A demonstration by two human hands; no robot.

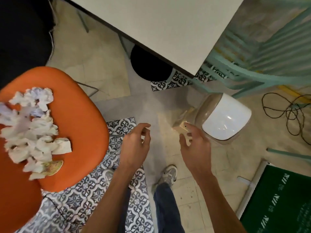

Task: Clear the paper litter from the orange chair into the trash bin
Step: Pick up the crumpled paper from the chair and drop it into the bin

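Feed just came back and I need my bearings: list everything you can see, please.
orange chair: one, orange, left
paper litter: one crumpled pile, white, on the chair seat
trash bin: one, white, floor at right
table: one, white top, upper centre
round object: one, black, under the table
slatted chair: one, teal, upper right
cable: one, black, floor far right
mat: one, green, lower right
shoes: two, grey, bottom centre
left hand: one, loosely curled, centre
right hand: one, fingers relaxed, beside the bin
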